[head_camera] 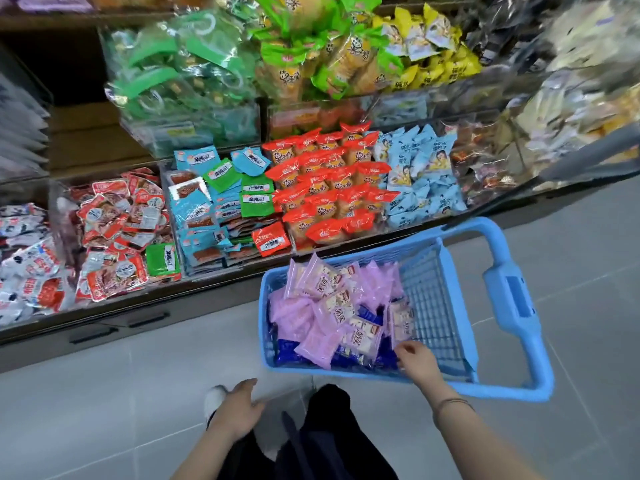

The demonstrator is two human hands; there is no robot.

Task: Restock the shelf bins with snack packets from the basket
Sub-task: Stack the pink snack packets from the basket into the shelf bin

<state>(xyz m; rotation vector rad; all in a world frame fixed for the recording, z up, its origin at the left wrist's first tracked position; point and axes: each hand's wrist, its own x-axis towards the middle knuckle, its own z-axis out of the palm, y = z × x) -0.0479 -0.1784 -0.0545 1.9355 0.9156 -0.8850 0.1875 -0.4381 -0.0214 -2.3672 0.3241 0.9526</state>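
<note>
Our right hand [417, 362] reaches over the near rim of the one blue basket [346, 370], its fingers curled at the lower edge of a pink packet [401, 320]. We cannot tell whether they grip it or only touch it. Our left hand [239, 408] hangs to the left, loose-fingered and holding nothing, above the floor [138, 393].

The basket stands on the floor just before the shelf [104, 320]. It holds about a dozen pink packets [322, 282] heaped over dark blue packets [287, 351], too overlapped to count exactly. Its single handle [512, 299] is to the right.

In the lower row we count five clear bins, from left: white-and-red packets [27, 265], red packets [117, 230], blue and green packets [214, 202], orange packets [329, 188] and light blue packets [422, 181].
</note>
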